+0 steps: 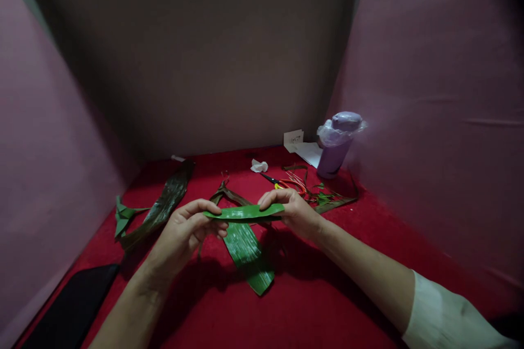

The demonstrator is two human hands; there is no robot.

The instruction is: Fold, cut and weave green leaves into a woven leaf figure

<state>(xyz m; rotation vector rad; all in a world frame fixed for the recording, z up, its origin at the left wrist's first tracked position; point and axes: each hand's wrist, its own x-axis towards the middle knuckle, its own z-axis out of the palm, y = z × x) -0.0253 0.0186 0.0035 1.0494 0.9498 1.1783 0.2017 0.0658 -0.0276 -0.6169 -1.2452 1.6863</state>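
Observation:
Between my two hands a glossy green leaf strip (241,212) is stretched level above the red cloth. My left hand (190,223) pinches its left end between thumb and fingers. At the other end, my right hand (292,210) grips it with thumb and fingertips. Below the strip, a broader piece of green leaf (249,262) slants toward me; whether it joins the held strip is hidden. A brown dried leaf band (229,194) lies behind the strip, partly covered by it and my right hand.
Orange-handled scissors (286,184) lie behind my right hand, among thin strands and leaf scraps (323,196). Crumpled white tissue (259,166) and a purple cup (333,158) covered with clear plastic are farther back. On the left are a long dark leaf (172,191), a folded green leaf piece (123,215) and a black flat object (73,305).

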